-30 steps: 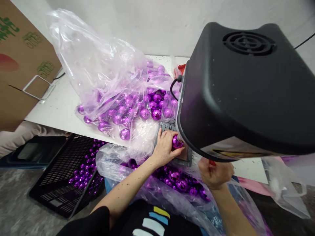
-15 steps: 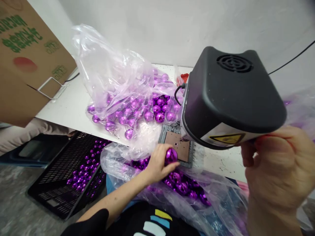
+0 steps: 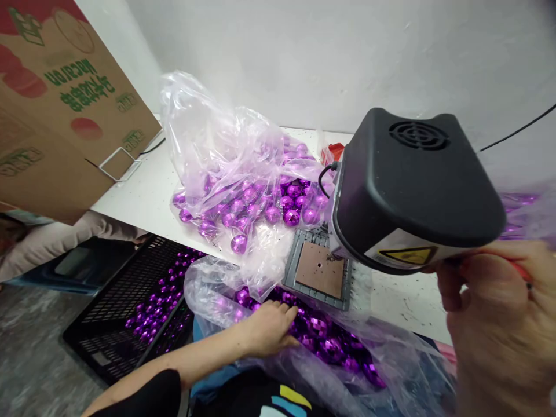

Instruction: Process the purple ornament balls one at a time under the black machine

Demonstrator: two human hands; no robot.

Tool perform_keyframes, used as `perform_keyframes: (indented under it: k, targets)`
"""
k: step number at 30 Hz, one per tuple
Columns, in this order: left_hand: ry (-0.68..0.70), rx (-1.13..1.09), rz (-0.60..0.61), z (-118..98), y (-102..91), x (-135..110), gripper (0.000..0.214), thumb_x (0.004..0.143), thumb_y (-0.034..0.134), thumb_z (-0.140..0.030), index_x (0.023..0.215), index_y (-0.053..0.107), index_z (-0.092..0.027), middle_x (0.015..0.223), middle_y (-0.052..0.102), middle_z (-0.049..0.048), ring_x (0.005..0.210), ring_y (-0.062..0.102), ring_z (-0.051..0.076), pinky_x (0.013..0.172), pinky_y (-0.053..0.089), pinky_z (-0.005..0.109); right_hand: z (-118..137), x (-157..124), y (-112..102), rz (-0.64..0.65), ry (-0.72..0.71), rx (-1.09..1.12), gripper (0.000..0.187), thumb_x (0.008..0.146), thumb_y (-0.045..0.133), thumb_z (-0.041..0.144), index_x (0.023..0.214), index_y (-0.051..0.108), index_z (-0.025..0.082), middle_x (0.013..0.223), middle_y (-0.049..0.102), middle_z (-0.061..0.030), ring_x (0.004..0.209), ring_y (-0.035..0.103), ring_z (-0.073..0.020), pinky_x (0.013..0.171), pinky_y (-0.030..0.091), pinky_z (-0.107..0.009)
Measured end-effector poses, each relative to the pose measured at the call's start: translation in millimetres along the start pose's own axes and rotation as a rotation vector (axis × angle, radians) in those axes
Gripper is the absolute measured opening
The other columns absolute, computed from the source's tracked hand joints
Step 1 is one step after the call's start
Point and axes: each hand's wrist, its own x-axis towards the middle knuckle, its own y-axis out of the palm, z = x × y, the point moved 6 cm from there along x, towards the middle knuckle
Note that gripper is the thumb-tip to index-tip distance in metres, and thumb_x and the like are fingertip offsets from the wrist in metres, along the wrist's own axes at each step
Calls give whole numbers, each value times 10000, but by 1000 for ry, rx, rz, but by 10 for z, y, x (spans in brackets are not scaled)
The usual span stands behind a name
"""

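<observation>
My left hand is palm down over shiny purple faceted balls in a clear plastic bag at my lap. Its thumb and fingers are apart, and I see no ball between them; the fingertips are partly hidden among the balls. At the right, my right hand is closed around a red handle, mostly covered by the fingers, beside a black machine head with a yellow warning label. Below the head lies a brown square plate with a small hole, on a grey metal base.
A second clear bag of purple balls lies on the white table. Left, a black crate holds smaller purple balls near a cardboard box and another person's leg. Dark specks dot the tabletop.
My left hand has moved from beside the brown plate down to the lap bag, and the purple ball it held no longer shows in it. My right hand stays closed at the machine.
</observation>
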Motion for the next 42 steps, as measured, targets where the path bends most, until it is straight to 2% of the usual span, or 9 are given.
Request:
perform_keyframes:
  k: [2,5,8,13,17,21,24,34,42]
  targets:
    - [77,-190,-104,-19,-529,118,317,1003,480,-434,1098,660,-190,969,714,71,862,677,209,794,522,332,-14,3,7,-5,23,21,223,781,699,406,770,671,185,531,491,46,399,421,-90,303,268,-260]
    - [-84,-203,-523,299,-1341,462,281,1034,382,-263,1052,650,-177,1007,690,76,916,650,193,829,514,326,-19,12,18,-22,36,16,240,780,703,422,772,676,184,527,480,46,410,433,-90,317,288,-251]
    - [-264,-5,-700,650,-1640,905,292,945,479,-118,1203,616,-144,1191,632,150,1096,603,274,933,482,403,5,28,23,-23,-3,-6,271,783,699,450,750,672,182,507,486,48,396,424,-78,319,285,-235]
    - [-238,-117,-691,917,-1499,1254,355,909,550,-139,1260,596,-162,1233,593,169,1078,605,301,908,483,423,1,42,6,16,-13,-43,298,793,685,480,752,650,186,555,553,42,405,455,-80,327,293,-242]
    - [-145,-741,-756,1014,-1449,879,519,854,693,-289,1337,520,-209,1179,607,107,1014,600,237,836,497,346,2,43,7,28,-3,-58,313,806,670,492,747,638,186,554,524,48,432,461,-75,368,321,-240]
    - [20,-1468,-492,829,-1202,500,511,840,735,-349,1302,538,-255,1107,621,58,880,617,151,691,464,230,26,63,32,-7,-19,-44,342,806,666,522,728,650,190,528,421,57,439,420,-67,396,334,-235]
    - [50,-1684,-361,613,-973,387,477,849,722,-413,1277,579,-259,1089,622,50,838,608,128,655,444,209,39,83,48,-25,-23,-19,359,797,672,540,723,657,189,497,358,64,432,414,-70,402,337,-236]
    - [-47,-778,-615,307,-855,585,540,830,737,-364,1310,534,-222,1228,653,78,1133,603,260,1024,458,416,49,100,79,26,21,-6,386,815,646,557,725,619,183,499,435,64,453,486,-81,418,321,-228]
    - [44,-455,-637,147,-905,725,474,809,756,-261,1248,581,-221,1204,667,80,1142,614,260,1023,477,429,15,104,63,52,7,21,391,819,655,548,747,618,166,541,495,48,454,469,-68,437,332,-225]
